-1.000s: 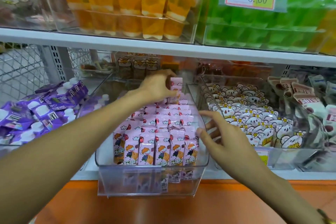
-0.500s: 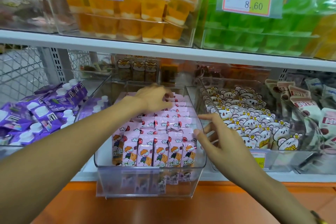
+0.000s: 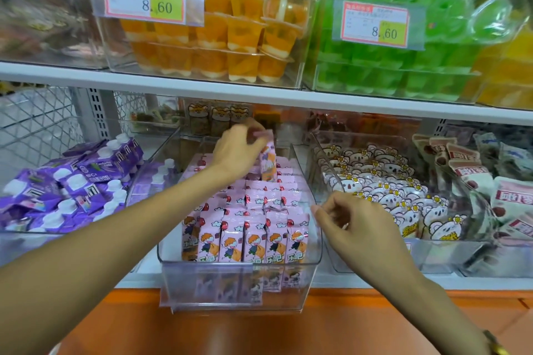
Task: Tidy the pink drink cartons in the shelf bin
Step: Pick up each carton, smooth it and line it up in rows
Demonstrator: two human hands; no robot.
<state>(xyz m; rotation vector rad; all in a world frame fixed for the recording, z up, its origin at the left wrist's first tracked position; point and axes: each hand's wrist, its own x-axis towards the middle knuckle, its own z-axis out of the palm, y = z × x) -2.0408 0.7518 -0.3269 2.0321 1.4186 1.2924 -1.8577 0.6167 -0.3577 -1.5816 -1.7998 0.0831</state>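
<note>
I take the clear shelf bin [image 3: 239, 291] as my landmark. It juts forward off the white shelf [image 3: 375, 282] over an orange ledge [image 3: 259, 331]. The pink drink cartons [image 3: 248, 239] stand inside it, the front row upright and facing out, the rows behind less even.

My right hand [image 3: 357, 228] hovers at the bin's right rim, fingers loosely curled and holding nothing that I can see. My left hand [image 3: 239, 150] reaches to the back of the bin and pinches the top of one lifted carton [image 3: 268, 161], raised above its neighbours.

To do this well, I judge I should lower that carton upright into a gap in the rear rows, face forward, and steady the bin with my right hand if it slides.

Left of the bin lie purple pouches [image 3: 72, 181]; right of it, bear-print packets [image 3: 383, 190]. Above and beyond, orange jelly cups [image 3: 230, 37] and green ones [image 3: 389, 66] sit behind price tags.
</note>
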